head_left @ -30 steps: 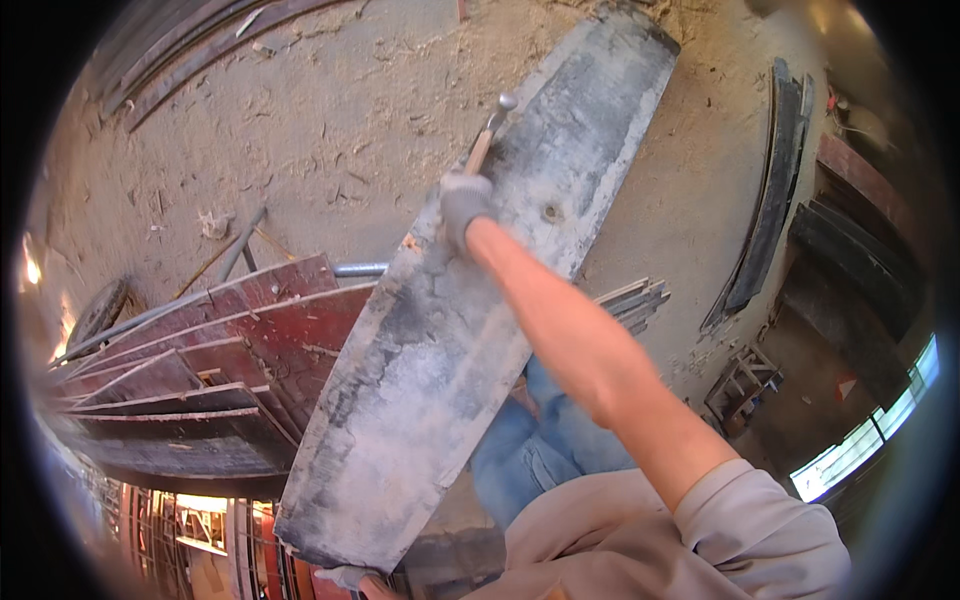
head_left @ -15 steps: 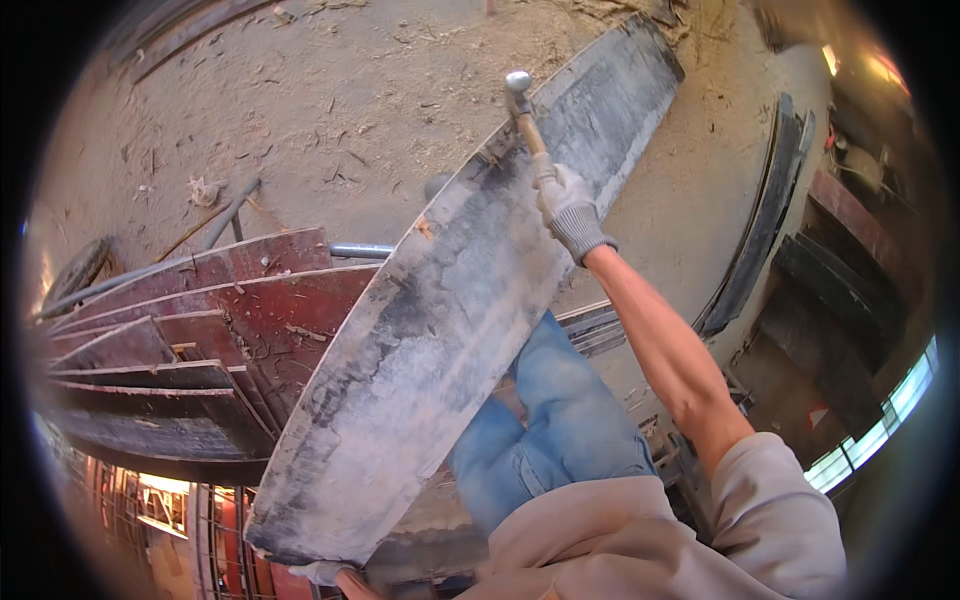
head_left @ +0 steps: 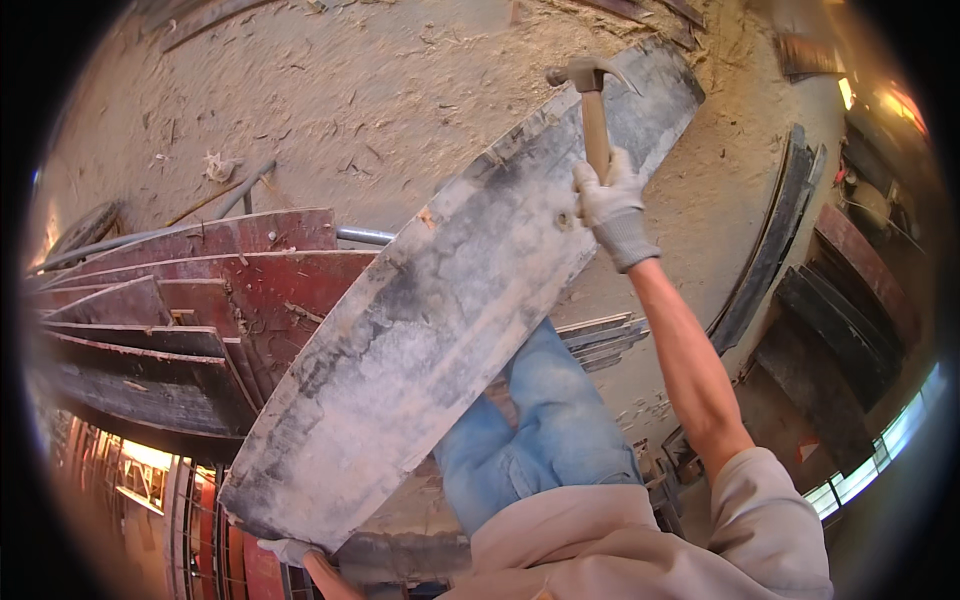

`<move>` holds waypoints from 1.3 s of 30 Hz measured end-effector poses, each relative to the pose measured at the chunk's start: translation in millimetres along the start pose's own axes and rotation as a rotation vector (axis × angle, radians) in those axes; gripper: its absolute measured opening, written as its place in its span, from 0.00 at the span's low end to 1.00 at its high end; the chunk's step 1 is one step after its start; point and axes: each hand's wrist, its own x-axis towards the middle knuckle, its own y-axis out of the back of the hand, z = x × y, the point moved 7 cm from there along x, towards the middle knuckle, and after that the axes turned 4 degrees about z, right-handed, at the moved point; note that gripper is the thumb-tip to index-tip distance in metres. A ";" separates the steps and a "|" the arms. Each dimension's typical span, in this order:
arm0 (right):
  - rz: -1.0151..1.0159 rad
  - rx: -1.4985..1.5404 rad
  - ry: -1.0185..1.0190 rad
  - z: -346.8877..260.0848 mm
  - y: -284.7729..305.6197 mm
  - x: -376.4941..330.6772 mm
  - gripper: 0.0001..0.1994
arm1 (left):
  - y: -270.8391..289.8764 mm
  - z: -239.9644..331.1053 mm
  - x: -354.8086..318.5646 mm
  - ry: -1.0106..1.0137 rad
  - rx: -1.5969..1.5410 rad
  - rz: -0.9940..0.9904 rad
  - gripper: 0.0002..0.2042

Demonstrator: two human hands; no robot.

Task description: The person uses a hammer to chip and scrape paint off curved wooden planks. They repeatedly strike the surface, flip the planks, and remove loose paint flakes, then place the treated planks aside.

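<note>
A long, worn grey board [head_left: 430,300] slants from the lower left to the upper right, across the front of my legs. Dark stains and pale, dusty patches cover its face. My right hand [head_left: 610,195], in a pale knit glove, is wrapped round the wooden handle of a claw hammer [head_left: 594,120]. The hammer's metal head is raised over the far part of the board. My left hand [head_left: 288,551], also gloved, holds the board's near end at the lower left. Some of its fingers are hidden at the board's edge.
Dark red and black panels [head_left: 290,280] stand stacked on the left, beside a metal pipe [head_left: 365,236]. Curved dark boards [head_left: 765,240] lie on the right, with more panels [head_left: 840,320] beyond. Thin strips [head_left: 600,340] lie behind my legs. Wood scraps litter the dusty floor [head_left: 330,110].
My right hand and the hammer have moved right, and the hammer has turned so that its head shows side-on. The board sits slightly differently in view; my left hand stays at its near end.
</note>
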 end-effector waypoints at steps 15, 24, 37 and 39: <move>-0.225 -0.224 -0.216 47.8 -26.8 -11.8 0.27 | 0.1 -1.0 13.1 -0.068 0.151 0.028 0.53; -0.131 -0.419 -0.082 60.3 -33.7 -13.5 0.33 | -3.6 1.0 15.8 -0.074 0.209 -0.015 0.51; 0.216 0.836 -0.642 93.2 -54.9 -46.3 0.26 | -6.6 -1.9 6.6 0.007 0.112 -0.080 0.51; 0.006 0.811 -0.772 86.9 -52.7 -42.6 0.27 | 0.0 6.6 9.0 -0.111 0.306 0.040 0.51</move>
